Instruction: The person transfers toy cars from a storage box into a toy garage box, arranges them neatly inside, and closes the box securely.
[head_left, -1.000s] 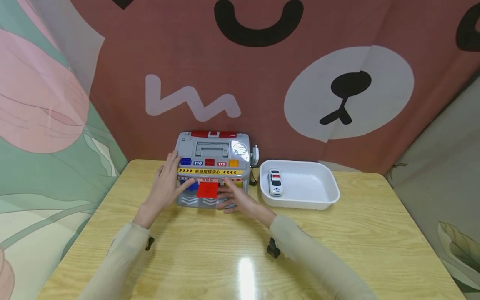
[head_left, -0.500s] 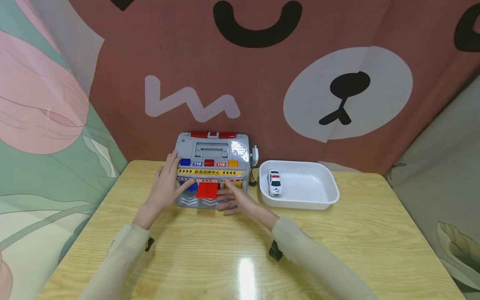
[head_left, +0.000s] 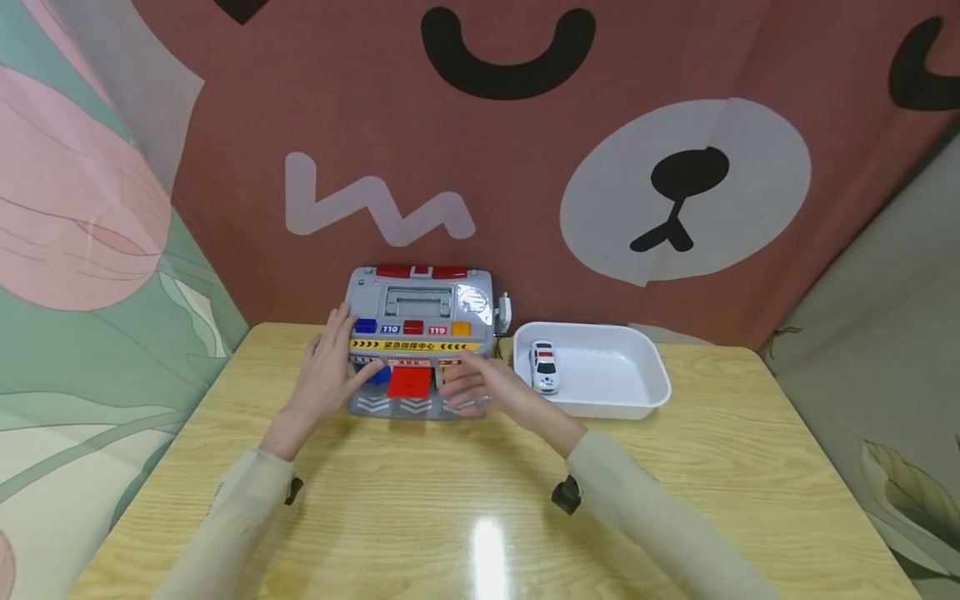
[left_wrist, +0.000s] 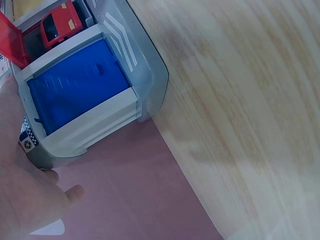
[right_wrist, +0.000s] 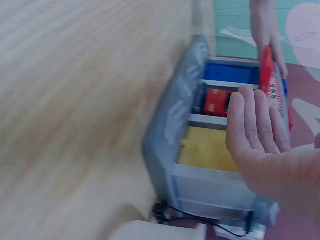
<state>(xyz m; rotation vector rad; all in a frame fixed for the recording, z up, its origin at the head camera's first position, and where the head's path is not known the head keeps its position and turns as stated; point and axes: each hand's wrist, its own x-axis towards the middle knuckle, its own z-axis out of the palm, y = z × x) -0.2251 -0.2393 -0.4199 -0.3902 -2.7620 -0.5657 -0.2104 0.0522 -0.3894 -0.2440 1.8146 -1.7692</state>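
A grey toy garage stands at the back of the table, with blue, red and yellow doors. Its red door is raised, and a red toy car sits in the middle bay behind it. The blue door and the yellow door are down. My left hand rests on the garage's left side, thumb stretched toward the front. Before the yellow door, my right hand hovers with fingers extended and nothing in it.
Right of the garage is a white plastic tub holding a white toy police car. A thin black cord hangs at the garage's right end. A patterned curtain closes off the back of the table.
My right hand has drawn a little to the right, away from the raised red door. My left hand keeps its place on the garage, and the head view has shifted slightly.
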